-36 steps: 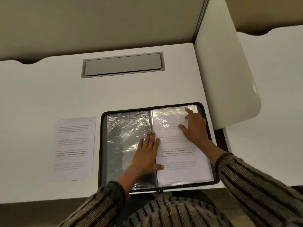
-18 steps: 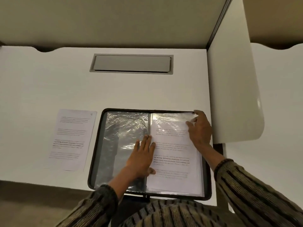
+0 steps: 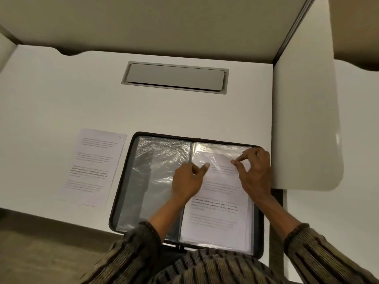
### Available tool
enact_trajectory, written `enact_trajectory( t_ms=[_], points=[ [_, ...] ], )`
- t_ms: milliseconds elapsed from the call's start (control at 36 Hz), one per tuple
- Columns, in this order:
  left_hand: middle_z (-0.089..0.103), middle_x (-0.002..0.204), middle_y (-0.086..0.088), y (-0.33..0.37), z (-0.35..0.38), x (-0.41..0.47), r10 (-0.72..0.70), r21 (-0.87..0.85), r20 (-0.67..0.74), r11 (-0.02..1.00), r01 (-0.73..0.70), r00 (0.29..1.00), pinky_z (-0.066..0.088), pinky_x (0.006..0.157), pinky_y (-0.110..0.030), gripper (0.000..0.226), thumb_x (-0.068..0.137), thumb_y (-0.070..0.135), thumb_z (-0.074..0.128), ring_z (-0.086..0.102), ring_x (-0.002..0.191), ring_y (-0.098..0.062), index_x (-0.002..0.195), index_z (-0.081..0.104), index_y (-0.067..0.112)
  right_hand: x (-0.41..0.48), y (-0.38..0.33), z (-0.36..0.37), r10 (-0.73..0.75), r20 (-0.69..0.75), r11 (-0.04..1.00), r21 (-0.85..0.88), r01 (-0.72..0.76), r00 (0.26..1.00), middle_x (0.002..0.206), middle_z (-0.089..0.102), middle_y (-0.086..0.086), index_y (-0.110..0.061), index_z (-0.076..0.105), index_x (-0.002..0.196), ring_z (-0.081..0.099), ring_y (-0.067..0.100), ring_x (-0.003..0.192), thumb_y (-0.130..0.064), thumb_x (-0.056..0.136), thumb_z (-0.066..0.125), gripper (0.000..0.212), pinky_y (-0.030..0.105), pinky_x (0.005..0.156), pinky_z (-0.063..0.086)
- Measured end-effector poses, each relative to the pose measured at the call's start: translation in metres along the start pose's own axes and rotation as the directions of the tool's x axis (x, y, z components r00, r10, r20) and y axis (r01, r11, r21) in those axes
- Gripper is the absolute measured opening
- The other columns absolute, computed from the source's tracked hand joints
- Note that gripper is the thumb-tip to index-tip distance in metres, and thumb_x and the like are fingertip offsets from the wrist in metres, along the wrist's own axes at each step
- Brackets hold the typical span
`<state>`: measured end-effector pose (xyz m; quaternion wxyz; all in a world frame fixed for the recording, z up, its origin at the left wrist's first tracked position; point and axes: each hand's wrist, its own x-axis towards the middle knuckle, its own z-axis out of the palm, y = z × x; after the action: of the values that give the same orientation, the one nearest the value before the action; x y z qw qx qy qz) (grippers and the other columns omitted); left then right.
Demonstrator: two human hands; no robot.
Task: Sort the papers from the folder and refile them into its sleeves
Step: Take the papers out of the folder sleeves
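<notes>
white sheet (image 3: 92,167) marked "9"; left hand (image 3: 187,179) and right hand (image 3: 254,173) pinch sleeved paper (image 3: 217,201).

Setting is reading as an office workstation: white desk (image 3: 61,99) carrying a grey cable hatch (image 3: 175,77) at 12 o'clock, back panel (image 3: 143,21) behind, side divider (image 3: 303,119) standing at 3 o'clock.
</notes>
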<state>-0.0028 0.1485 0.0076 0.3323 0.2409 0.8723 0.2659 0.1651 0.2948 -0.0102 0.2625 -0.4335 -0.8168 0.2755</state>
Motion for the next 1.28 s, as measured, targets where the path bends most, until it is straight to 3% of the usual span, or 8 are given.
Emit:
enact_trajectory(
  t_ms=[111,222,472,694,889,1000,1083,1278],
  points=[
    [0.079,0.077,-0.007,0.039,-0.007,0.017,-0.247,-0.402,0.223,0.858,0.32,0.943,0.065,0.07,-0.038,0.077,0.092,0.078,0.058,0.076,0.066,-0.021,0.093,0.076,0.003,-0.005,-0.009,-0.002,-0.03,0.053,0.992,0.124,0.023,0.998,0.096,0.054,-0.007,-0.019,0.063,0.088,0.058,0.016,0.088,-0.024,0.086,0.086,0.023,0.031,0.062,0.055],
    [0.08,0.09,-0.019,0.058,-0.007,0.032,-0.295,-0.46,0.369,0.766,0.449,0.881,0.059,0.062,-0.033,0.062,0.095,0.059,0.072,0.07,0.062,-0.023,0.101,0.074,-0.003,-0.005,-0.012,0.0,-0.008,0.048,0.99,0.141,0.001,0.999,0.091,0.056,-0.005,-0.019,0.062,0.087,0.057,0.016,0.084,-0.025,0.086,0.086,0.024,0.035,0.056,0.055],
    [0.079,0.094,-0.016,0.064,-0.004,0.04,-0.326,-0.53,0.457,0.648,0.548,0.828,0.06,0.063,-0.028,0.024,0.102,0.019,0.065,0.067,0.068,-0.022,0.109,0.074,-0.003,-0.002,-0.013,-0.005,-0.018,0.102,0.979,0.205,-0.003,0.995,0.094,0.057,-0.007,-0.018,0.064,0.088,0.06,0.015,0.086,-0.019,0.081,0.09,0.027,0.031,0.058,0.056],
    [0.081,0.097,-0.016,0.057,0.003,0.039,-0.316,-0.581,0.425,0.624,0.523,0.848,0.062,0.069,-0.03,0.021,0.102,0.008,0.06,0.07,0.072,-0.02,0.107,0.076,-0.003,0.026,-0.039,-0.007,0.153,0.271,0.945,0.243,-0.221,0.95,0.107,0.07,-0.013,-0.026,0.068,0.111,0.067,0.007,0.101,-0.054,0.086,0.08,0.039,0.03,0.08,0.059],
    [0.078,0.085,-0.019,0.059,0.012,0.03,-0.319,-0.611,0.347,0.636,0.471,0.882,0.056,0.057,-0.028,0.022,0.103,0.008,0.058,0.066,0.063,-0.022,0.098,0.075,-0.005,0.089,-0.06,0.009,0.342,0.523,0.931,-0.08,-0.355,0.781,0.107,0.067,-0.002,-0.027,0.063,0.123,0.064,0.016,0.098,-0.051,0.08,0.086,0.054,0.037,0.087,0.055],
    [0.074,0.075,-0.015,0.059,0.015,0.025,-0.3,-0.639,0.294,0.645,0.42,0.907,0.055,0.055,-0.027,0.024,0.104,0.011,0.056,0.063,0.055,-0.017,0.091,0.074,0.0,0.124,-0.074,0.025,0.358,0.693,0.931,-0.318,-0.181,0.626,0.106,0.069,-0.004,-0.026,0.074,0.096,0.067,0.018,0.096,-0.029,0.075,0.094,0.029,0.037,0.082,0.058],
    [0.077,0.081,-0.02,0.057,0.016,0.023,-0.294,-0.655,0.243,0.653,0.38,0.924,0.058,0.06,-0.029,0.025,0.104,0.013,0.059,0.065,0.061,-0.019,0.094,0.075,-0.003,0.138,-0.084,0.034,0.401,0.772,0.897,-0.441,-0.039,0.493,0.084,0.077,0.0,-0.021,0.08,0.078,0.074,0.02,0.078,-0.009,0.074,0.092,0.017,0.033,0.066,0.065],
    [0.079,0.083,-0.015,0.04,0.008,0.02,-0.224,-0.642,0.176,0.712,0.284,0.959,0.06,0.067,-0.028,0.031,0.105,0.027,0.065,0.069,0.066,-0.017,0.094,0.077,0.001,0.148,-0.09,0.052,0.522,0.776,0.809,-0.582,0.084,0.354,0.085,0.079,0.013,-0.002,0.071,0.099,0.078,0.028,0.067,-0.007,0.072,0.095,0.036,0.047,0.078,0.066]
  ],
)
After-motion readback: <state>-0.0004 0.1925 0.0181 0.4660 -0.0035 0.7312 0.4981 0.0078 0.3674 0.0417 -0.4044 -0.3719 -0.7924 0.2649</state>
